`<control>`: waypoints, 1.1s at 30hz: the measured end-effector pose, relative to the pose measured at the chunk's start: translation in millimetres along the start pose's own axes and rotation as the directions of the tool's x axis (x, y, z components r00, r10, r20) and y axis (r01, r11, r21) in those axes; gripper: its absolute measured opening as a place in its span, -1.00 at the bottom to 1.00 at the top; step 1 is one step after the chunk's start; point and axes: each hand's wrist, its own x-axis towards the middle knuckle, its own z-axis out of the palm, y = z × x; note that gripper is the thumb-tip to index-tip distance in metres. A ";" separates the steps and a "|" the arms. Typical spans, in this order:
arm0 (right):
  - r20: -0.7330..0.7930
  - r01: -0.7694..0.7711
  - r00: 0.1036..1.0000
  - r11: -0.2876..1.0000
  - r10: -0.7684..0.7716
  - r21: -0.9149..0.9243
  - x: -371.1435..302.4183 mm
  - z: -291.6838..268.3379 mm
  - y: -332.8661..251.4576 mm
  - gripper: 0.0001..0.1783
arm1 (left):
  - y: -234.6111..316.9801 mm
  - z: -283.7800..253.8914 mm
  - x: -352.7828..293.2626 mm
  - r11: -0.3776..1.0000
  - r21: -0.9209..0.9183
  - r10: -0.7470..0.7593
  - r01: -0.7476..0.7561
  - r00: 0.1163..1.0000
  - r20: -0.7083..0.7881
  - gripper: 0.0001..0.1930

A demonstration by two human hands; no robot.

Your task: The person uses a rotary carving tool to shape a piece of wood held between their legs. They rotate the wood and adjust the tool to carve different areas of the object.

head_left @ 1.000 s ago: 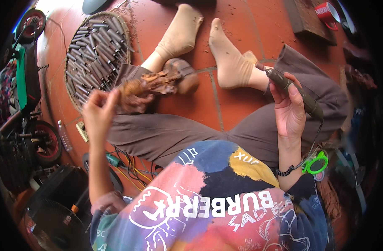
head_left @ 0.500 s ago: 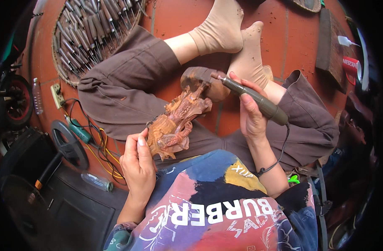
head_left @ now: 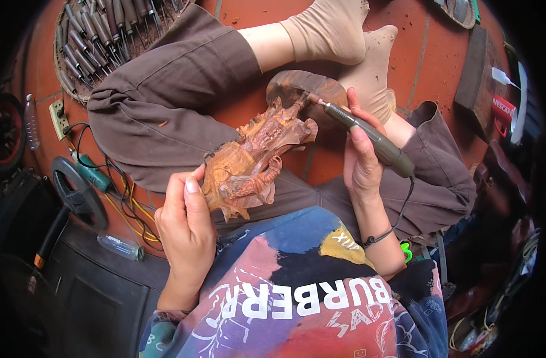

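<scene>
My left hand (head_left: pixel 186 218) pinches the near-left end of a carved wooden figure (head_left: pixel 249 161), reddish brown with orange patches and detailed relief. The figure slants up and away over my lap. My right hand (head_left: pixel 364 149) is closed round a dark green rotary tool (head_left: pixel 374 143), its cord hanging down past my wrist. The tool's reddish-brown tip is beside the figure's far end; whether they touch I cannot tell. Behind that end stands a round wooden block (head_left: pixel 297 83) on the floor, partly hidden by the carving.
A round basket (head_left: pixel 64 77) full of wood-handled carving tools (head_left: pixel 100 36) lies at the far left. A power strip (head_left: pixel 59 119), cables and a plastic bottle (head_left: pixel 121 246) are on the left. At the right are a dark wooden board (head_left: pixel 473 83) and a red cup (head_left: pixel 503 113).
The carving has come up slightly to the right and away. The rotary tool's tip is nearer the carving's far end. The whole view has shifted a little.
</scene>
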 end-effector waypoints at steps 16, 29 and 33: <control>0.015 0.088 0.996 0.950 -0.087 -0.299 2.8 5.7 -0.6 -0.70 | 5.9 0.1 3.7 0.999 0.035 0.029 -0.028 1.000 -0.011 -0.72; 0.081 0.093 0.994 0.952 -0.073 -0.292 3.2 2.9 2.4 -0.72 | 5.6 0.4 2.9 0.999 0.032 0.041 -0.041 0.999 -0.008 -0.72; 0.019 0.077 0.997 0.964 -0.074 -0.255 2.0 6.2 5.5 -0.72 | 3.8 2.7 3.4 0.999 0.028 0.044 -0.043 0.999 -0.018 -0.72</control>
